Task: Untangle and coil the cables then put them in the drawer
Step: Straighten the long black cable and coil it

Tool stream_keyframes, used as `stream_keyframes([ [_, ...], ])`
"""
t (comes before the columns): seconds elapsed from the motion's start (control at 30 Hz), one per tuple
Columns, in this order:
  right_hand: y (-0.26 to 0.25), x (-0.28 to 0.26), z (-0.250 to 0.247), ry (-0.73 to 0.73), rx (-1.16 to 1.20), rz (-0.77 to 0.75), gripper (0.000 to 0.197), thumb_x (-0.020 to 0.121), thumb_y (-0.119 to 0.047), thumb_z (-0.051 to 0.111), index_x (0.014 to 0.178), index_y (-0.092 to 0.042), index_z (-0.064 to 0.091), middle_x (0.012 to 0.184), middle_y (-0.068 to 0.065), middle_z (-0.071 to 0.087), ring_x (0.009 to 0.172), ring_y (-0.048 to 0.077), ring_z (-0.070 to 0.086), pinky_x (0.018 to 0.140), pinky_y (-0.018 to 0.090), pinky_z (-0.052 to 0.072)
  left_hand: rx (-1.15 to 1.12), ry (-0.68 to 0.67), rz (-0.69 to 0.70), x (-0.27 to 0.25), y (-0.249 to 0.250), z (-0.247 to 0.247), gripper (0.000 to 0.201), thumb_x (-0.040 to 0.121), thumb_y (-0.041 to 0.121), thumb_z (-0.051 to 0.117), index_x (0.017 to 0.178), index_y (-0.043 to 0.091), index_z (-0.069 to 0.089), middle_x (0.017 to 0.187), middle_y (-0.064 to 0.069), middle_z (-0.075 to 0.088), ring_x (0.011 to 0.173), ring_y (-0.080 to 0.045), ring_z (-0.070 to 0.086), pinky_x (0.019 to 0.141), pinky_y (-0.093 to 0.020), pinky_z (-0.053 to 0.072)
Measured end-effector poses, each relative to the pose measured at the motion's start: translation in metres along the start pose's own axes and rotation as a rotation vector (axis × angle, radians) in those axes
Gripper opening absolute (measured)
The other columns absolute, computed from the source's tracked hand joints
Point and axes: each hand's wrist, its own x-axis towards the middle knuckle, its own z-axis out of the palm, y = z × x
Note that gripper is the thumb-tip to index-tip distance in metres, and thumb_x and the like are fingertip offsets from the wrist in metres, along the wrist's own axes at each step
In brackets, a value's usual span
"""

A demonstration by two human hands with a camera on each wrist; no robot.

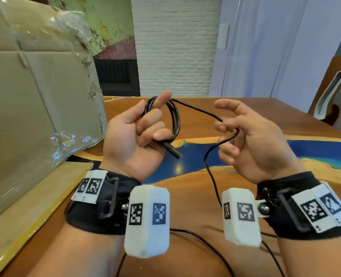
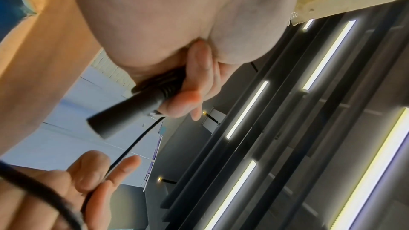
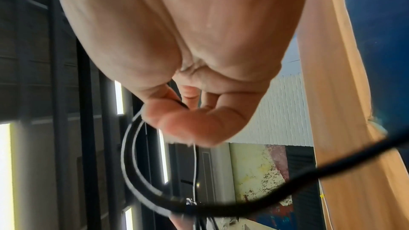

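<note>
From the head view, the left hand (image 1: 133, 134) clamps a small coil of black cable (image 1: 174, 118) above the table (image 1: 255, 108); the right hand (image 1: 251, 140) pinches the free run — coiling is underway, and the next loop needs slack fed leftward. A cardboard box (image 1: 35, 96) stands at the table's left edge.

The left wrist view shows the plug (image 2: 130, 109) jutting from curled fingers.

The right wrist view shows fingertips (image 3: 168, 118) nipping the cable — no drawer visible.

Head view: bright, even daylight, sharp at centre, wide-angle bowing at the edges; glare on the plastic wrap (image 1: 65, 140). Wrist views: soft, close skin out of focus, the cable (image 3: 287, 181) blurred; ceiling light strips (image 2: 327, 55) glow against a dark ceiling.
</note>
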Motion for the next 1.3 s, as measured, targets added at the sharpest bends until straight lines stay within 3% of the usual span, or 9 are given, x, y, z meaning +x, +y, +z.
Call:
stream_keyframes([
  [0.1,0.006,0.003,0.005,-0.002,-0.029,-0.014,0.036,0.094,0.007,0.037,0.105,-0.013,0.065,0.071,0.004,0.047,0.059,0.021,0.052,0.043,0.031,0.042,-0.017,0.053,0.032,0.001,0.003,-0.001,0.043,0.105,0.028,0.035,0.127,0.003,0.063,0.057,0.006,0.021,0.044,-0.010,0.013,0.048,-0.019,0.035],
  [0.23,0.016,0.007,0.015,0.038,0.194,0.015,0.036,0.099,0.012,0.034,0.112,-0.013,0.058,0.072,0.005,0.053,0.084,0.029,0.074,0.089,0.046,0.061,-0.073,0.104,0.083,0.003,0.000,0.000,0.043,0.107,0.028,0.034,0.129,0.001,0.061,0.056,0.007,0.023,0.042,-0.011,0.016,0.050,-0.019,0.037],
  [0.3,0.017,0.006,0.018,0.062,0.300,0.057,0.034,0.102,0.009,0.037,0.117,-0.013,0.057,0.077,0.007,0.056,0.061,0.016,0.067,0.069,0.036,0.064,-0.140,0.147,0.116,0.003,0.000,-0.001,0.044,0.109,0.027,0.034,0.130,-0.001,0.060,0.056,0.007,0.025,0.041,-0.010,0.020,0.049,-0.019,0.039],
  [0.4,0.022,0.006,0.018,0.084,0.109,0.103,0.032,0.105,0.003,0.039,0.122,-0.016,0.059,0.084,0.007,0.056,0.039,0.009,0.032,0.033,0.021,0.034,-0.249,0.190,0.183,0.003,0.002,-0.003,0.046,0.111,0.027,0.033,0.136,-0.004,0.056,0.057,0.008,0.027,0.040,-0.009,0.025,0.050,-0.022,0.045],
  [0.6,0.032,-0.002,0.032,-0.117,-0.850,0.013,0.027,0.108,-0.018,0.047,0.116,-0.030,0.070,0.070,-0.004,0.069,0.047,0.008,0.045,0.048,0.025,0.042,-0.098,0.277,0.426,0.005,0.008,-0.004,0.044,0.112,0.022,0.030,0.139,-0.009,0.046,0.065,0.005,0.034,0.051,-0.011,0.038,0.076,-0.028,0.050],
  [0.77,0.020,-0.016,0.048,-0.333,-0.915,-0.022,0.030,0.101,-0.035,0.060,0.080,-0.018,0.074,0.050,-0.002,0.045,0.044,0.013,0.038,0.047,0.031,0.035,0.653,0.412,0.559,0.013,-0.003,-0.010,0.033,0.112,0.014,0.034,0.141,0.006,0.046,0.063,0.005,0.045,0.061,-0.015,0.058,0.079,-0.030,0.052],
  [0.93,0.002,-0.018,0.044,-0.187,-0.468,-0.151,0.032,0.101,-0.015,0.059,0.070,-0.015,0.065,0.043,-0.012,0.042,0.038,0.005,0.029,0.041,0.025,0.027,1.323,0.205,0.221,0.000,-0.006,-0.010,0.030,0.110,0.015,0.039,0.098,0.030,0.061,0.059,0.001,0.058,0.059,-0.020,0.056,0.072,-0.036,0.046],
  [1.1,-0.003,-0.008,0.021,0.017,-0.493,-0.271,0.023,0.101,-0.017,0.059,0.080,-0.009,0.067,0.043,-0.015,0.047,0.036,0.005,0.040,0.042,0.013,0.033,1.182,-0.018,-0.182,-0.009,-0.006,-0.002,0.066,0.110,0.045,0.027,0.101,0.003,0.076,0.051,0.000,0.025,0.048,-0.023,0.026,0.053,-0.030,0.036],
  [1.3,0.015,0.002,0.013,0.058,-0.456,-0.207,0.021,0.102,-0.015,0.059,0.090,-0.015,0.076,0.048,-0.015,0.044,0.039,0.002,0.036,0.041,0.010,0.029,0.583,-0.099,-0.126,-0.012,0.002,0.005,0.050,0.101,0.035,0.037,0.098,0.003,0.075,0.053,0.007,0.012,0.039,-0.010,0.010,0.044,-0.024,0.031],
])
